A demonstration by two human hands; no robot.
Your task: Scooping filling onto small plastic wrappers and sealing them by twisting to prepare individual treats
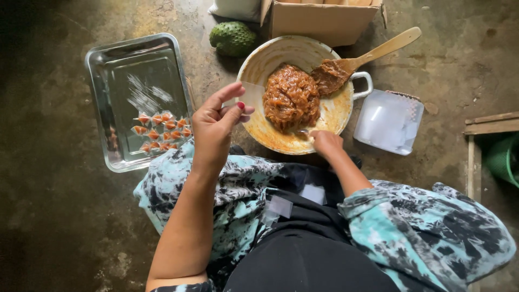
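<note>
My left hand (216, 127) is raised over my knee and pinches a small clear plastic square (250, 93) between thumb and fingers. My right hand (326, 143) reaches into the near rim of a white pan (254, 65), fingers closed on a small utensil (301, 131) that touches the heap of sticky orange-brown paste (291, 97). A wooden spatula (373, 54) rests in the pan, its blade coated in paste. To the left a steel tray (116, 62) holds several small wrapped orange pieces (162, 130).
A stack of clear plastic sheets (388, 120) lies right of the pan. A green spiky fruit (232, 38) and a cardboard box (321, 20) sit behind it. Wooden slats (489, 124) and a green basket (503, 157) are at the right edge. Loose plastic squares lie on my lap (278, 206).
</note>
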